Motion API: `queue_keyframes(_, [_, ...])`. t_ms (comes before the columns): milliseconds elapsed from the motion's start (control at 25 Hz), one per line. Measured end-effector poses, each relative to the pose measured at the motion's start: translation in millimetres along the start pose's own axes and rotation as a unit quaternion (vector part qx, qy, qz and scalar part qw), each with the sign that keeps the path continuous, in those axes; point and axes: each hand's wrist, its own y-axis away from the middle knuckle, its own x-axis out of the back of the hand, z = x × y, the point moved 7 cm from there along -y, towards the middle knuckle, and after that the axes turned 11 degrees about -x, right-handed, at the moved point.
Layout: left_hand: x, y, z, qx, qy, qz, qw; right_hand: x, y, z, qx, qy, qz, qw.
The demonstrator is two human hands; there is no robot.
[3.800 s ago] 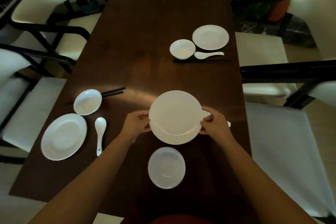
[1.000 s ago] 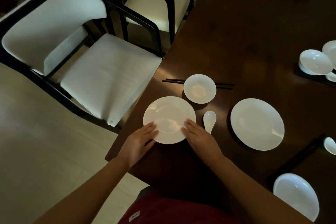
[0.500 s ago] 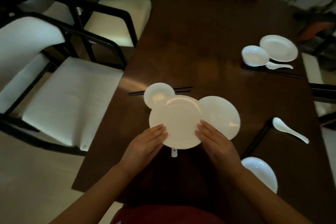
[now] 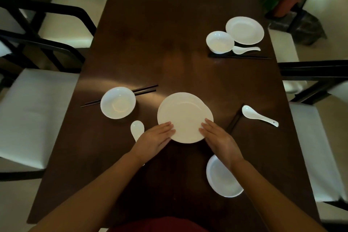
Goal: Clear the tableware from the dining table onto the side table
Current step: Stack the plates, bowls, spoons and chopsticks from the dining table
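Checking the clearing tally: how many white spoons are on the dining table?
3. One spoon lies by the far-right bowl and plate, one right of the stacked plates, one partly under the left hand. None seems hidden.

— Any writing on what's in front of you?
— None I can read. My plates, bowls and spoons are plain white, and the table carries no label.

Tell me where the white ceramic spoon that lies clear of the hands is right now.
In the head view, the white ceramic spoon lies right of centre on the dark wooden dining table, right of the stacked white plates, beside dark chopsticks.
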Motion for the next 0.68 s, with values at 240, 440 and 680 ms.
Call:
queue_keyframes(240, [-13,-7,-8,0.013,0.006,-0.047,0.999,-20,-15,17,-0.031,-0.017,-0.093,0.995])
queue_keyframes(440, [-18,-8,-11,0.017,-0.01,-0.077,0.997,-33,-19,25,-0.035,-0.002,-0.123,0.992])
queue_keyframes(680, [-17,-6,-12,0.003,-0.052,-0.117,0.992,-49,-19,26,-0.061,0.006,-0.172,0.983])
